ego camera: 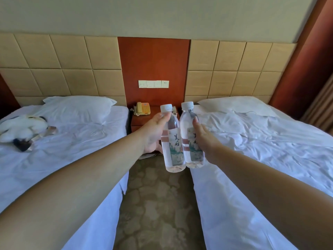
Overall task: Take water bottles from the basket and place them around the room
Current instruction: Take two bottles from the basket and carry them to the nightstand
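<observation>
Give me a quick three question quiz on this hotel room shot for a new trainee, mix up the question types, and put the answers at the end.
1. True or false: the left hand grips the left bottle, the right hand grips the right bottle, and both bottles are capped.
2. Multiple choice: the telephone sits on A) a pillow, B) the nightstand between the beds, C) the carpet.
3. Fill in: the plush toy lies on the ___ bed.
Key: 1 true; 2 B; 3 left, meaning the left bed.

Arms outstretched; left hand [154,131] grips left bottle [173,150], right hand [206,140] right bottle [191,150].
</observation>
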A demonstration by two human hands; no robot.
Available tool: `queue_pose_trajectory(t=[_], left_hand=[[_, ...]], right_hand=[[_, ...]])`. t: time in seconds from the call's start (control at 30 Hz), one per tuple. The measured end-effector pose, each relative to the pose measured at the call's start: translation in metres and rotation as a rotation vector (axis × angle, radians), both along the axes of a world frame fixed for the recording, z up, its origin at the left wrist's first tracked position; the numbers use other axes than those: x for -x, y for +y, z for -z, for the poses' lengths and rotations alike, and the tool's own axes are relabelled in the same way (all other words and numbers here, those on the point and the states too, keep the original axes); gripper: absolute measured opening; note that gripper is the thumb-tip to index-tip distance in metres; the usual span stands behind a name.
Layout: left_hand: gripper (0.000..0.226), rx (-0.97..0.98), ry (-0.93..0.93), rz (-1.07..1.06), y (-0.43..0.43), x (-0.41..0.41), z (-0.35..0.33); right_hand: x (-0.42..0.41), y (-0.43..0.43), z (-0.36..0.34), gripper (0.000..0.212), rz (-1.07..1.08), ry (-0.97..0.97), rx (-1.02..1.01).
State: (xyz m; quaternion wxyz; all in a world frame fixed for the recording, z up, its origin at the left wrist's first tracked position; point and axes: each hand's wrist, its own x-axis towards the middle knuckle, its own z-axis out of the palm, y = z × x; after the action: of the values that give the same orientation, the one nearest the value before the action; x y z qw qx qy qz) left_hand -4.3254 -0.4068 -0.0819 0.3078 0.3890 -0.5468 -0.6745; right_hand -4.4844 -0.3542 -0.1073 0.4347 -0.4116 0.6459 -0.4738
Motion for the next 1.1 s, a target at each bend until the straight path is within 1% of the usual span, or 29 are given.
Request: queue_pose_trajectory(t=[0.03,0.07,0.13,0.23,0.3,0.37,0.47,0.57,0.67,0.7,0.77,0.8,0.83,0.9,1.03,1.1], left_hand=[[0.016,0.005,-0.013,0.029,-0.021,0.0,-0.001],[0.018,0.015,-0.029,0.049,-0.042,0.002,-0.004],[0.019,0.055,-0.091,0.068,-0.083,0.006,-0.01],[0.012,0.125,-0.175,0.099,-0.134,0.017,-0.016],[0.01,0.157,-0.175,0.133,-0.166,0.024,-0.019],[0.006,0.19,-0.186,0.14,-0.197,0.03,-0.021],[0.008,0.207,-0.198,0.096,-0.239,0.037,-0.019],[0.01,0.215,-0.208,0.091,-0.276,0.04,-0.014],[0.012,0.298,-0.231,0.032,-0.313,0.042,-0.005],[0.014,0.321,-0.235,0.002,-0.326,0.043,-0.001],[0.024,0.351,-0.239,-0.044,-0.35,0.047,0.006],[0.026,0.371,-0.243,-0.065,-0.363,0.05,0.009],[0.023,0.392,-0.245,-0.084,-0.376,0.053,0.011],[0.017,0.428,-0.253,-0.117,-0.406,0.062,0.013],[0.017,0.466,-0.319,-0.154,-0.471,0.083,0.014],[0.019,0.489,-0.348,-0.158,-0.504,0.096,0.014]], right_hand=[[0.005,-0.017,-0.003,0.033,-0.021,-0.008,0.014],[0.011,-0.036,-0.008,0.025,-0.037,-0.013,0.023],[0.022,-0.072,-0.017,0.016,-0.08,0.025,0.041],[0.032,-0.126,-0.029,0.019,-0.139,0.136,0.084],[0.036,-0.158,-0.036,0.011,-0.173,0.218,0.106],[0.04,-0.188,-0.039,0.008,-0.184,0.264,0.102],[0.048,-0.23,-0.036,0.012,-0.179,0.34,0.08],[0.052,-0.27,-0.031,0.021,-0.171,0.376,0.04],[0.059,-0.311,-0.027,0.021,-0.182,0.382,0.045],[0.063,-0.325,-0.026,0.024,-0.186,0.387,0.058],[0.071,-0.354,-0.022,0.038,-0.182,0.396,0.081],[0.075,-0.369,-0.021,0.043,-0.176,0.4,0.087],[0.079,-0.385,-0.019,0.045,-0.175,0.402,0.097],[0.087,-0.418,-0.016,0.044,-0.198,0.414,0.11],[0.108,-0.487,-0.015,0.031,-0.264,0.433,0.123],[0.122,-0.521,-0.016,0.032,-0.269,0.501,0.155]])
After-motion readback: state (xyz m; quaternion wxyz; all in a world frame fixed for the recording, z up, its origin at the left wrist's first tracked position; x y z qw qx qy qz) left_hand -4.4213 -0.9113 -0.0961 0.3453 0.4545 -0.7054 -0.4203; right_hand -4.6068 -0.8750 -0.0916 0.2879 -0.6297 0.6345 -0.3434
